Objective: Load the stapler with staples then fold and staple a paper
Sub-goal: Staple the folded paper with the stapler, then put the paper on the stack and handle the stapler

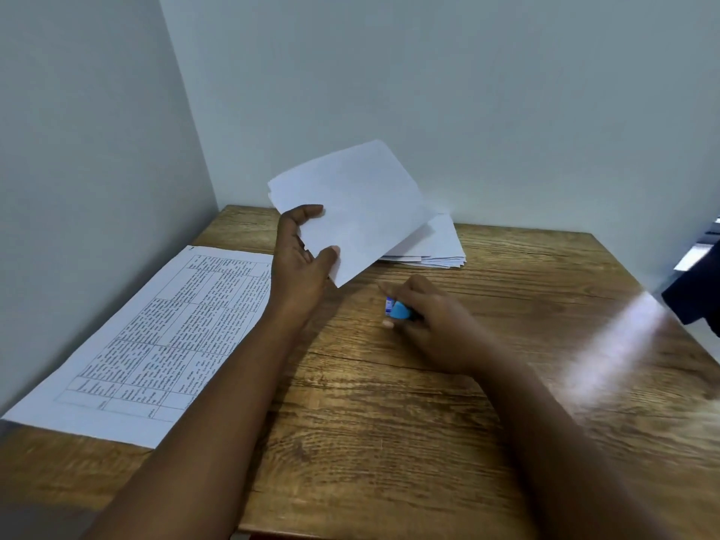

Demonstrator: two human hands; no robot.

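My left hand (300, 259) holds a folded white paper (358, 208) by its lower left edge, lifted above the back of the wooden table (389, 422). My right hand (432, 325) rests on the table to the right, fingers curled around a small blue stapler (399, 309); only the stapler's blue end and a bit of label show. A stack of folded white papers (440, 247) lies behind, partly hidden by the held paper.
Printed sheets with a table of text (156, 337) lie flat on the left side of the table. Walls close the left and back sides. A dark object (697, 298) sits at the right edge. Glare streaks the right tabletop.
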